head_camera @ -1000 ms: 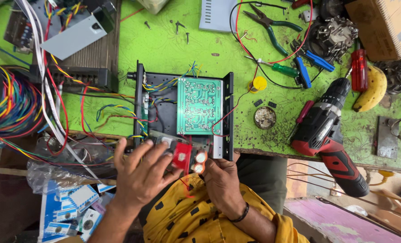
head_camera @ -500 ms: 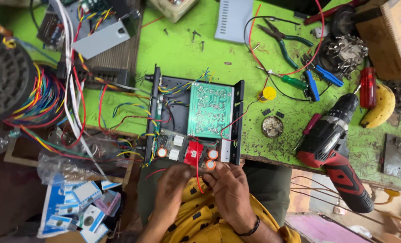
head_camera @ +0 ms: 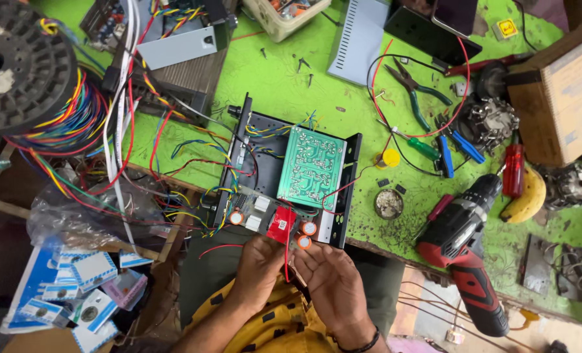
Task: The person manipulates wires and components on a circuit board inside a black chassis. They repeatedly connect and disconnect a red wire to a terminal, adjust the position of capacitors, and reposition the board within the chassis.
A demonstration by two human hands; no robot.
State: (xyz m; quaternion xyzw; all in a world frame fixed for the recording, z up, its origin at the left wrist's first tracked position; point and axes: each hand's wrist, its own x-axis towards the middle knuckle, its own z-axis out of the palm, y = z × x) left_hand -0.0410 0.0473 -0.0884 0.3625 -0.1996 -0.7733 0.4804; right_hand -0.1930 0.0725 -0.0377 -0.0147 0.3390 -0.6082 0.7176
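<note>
Green and cluttered, the tabletop (head_camera: 271, 85) carries a black metal chassis (head_camera: 290, 176) at its near edge. Inside, a green circuit board (head_camera: 310, 167) sits mounted and coloured wires run to it, but the case is open. Left hand (head_camera: 258, 265) and right hand (head_camera: 330, 278) pinch a red wire (head_camera: 286, 252) beside the red part (head_camera: 281, 224).

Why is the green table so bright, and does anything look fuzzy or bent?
Head view: soft, even daylight makes the green table glow, with only faint shadows under the pliers. The circuit board looks sharp. Both hands, left and right, look slightly soft. The wire spool at the corner looks a bit stretched by the wide lens.
</note>
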